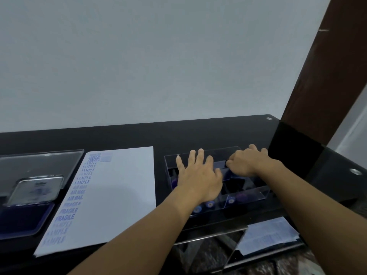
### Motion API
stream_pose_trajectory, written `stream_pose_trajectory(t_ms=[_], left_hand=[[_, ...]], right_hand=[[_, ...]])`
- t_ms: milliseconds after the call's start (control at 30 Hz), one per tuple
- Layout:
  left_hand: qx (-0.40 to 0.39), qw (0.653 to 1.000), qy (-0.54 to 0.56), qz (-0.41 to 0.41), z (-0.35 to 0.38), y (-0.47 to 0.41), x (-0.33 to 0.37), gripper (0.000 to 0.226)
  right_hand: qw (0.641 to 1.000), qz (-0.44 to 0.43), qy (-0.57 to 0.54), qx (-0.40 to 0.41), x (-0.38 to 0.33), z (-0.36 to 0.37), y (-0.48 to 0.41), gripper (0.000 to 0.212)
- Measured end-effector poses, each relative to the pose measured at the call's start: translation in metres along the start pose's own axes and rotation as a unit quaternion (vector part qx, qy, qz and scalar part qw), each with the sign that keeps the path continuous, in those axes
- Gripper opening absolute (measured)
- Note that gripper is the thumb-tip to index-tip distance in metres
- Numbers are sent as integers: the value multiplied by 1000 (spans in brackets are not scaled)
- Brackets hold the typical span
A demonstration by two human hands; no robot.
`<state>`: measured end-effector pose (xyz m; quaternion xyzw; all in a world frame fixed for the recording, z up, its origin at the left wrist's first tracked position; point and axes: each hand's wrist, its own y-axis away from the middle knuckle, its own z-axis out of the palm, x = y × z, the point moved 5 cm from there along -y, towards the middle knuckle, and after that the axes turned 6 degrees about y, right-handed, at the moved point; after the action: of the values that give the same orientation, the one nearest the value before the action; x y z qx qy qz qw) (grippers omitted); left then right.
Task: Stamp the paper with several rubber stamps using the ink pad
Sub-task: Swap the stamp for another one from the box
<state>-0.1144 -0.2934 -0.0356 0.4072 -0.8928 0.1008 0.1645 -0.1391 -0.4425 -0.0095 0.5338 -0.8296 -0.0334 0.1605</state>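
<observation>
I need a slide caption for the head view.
Left hand spread and right hand curled over the stamp box; stamped paper and ink pad lie beside.

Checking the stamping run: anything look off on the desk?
Nothing spilled or broken. Only the stamp marks on the paper are uneven: FRAGILE prints dark, the SAMPLE ones at the bottom barely show.

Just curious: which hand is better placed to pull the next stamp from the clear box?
Probably right: the right hand curls its fingers down into the clear box, while the left hand lies spread flat over it.
</observation>
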Motion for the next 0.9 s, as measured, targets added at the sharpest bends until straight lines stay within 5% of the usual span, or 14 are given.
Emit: stream_pose_trajectory(t_ms=[300, 467, 900], left_hand=[[-17, 995, 98, -14, -12, -1, 1, 56], [35, 988, 148, -2, -45, 10, -7, 44], [123, 983, 132, -31, -128, 80, -91, 47]], right_hand=[[987, 13, -59, 149, 3, -14, 14, 12], [965, 11, -156, 209, 0, -29, 20, 10], [929, -111, -283, 211, -87, -85, 60, 18]])
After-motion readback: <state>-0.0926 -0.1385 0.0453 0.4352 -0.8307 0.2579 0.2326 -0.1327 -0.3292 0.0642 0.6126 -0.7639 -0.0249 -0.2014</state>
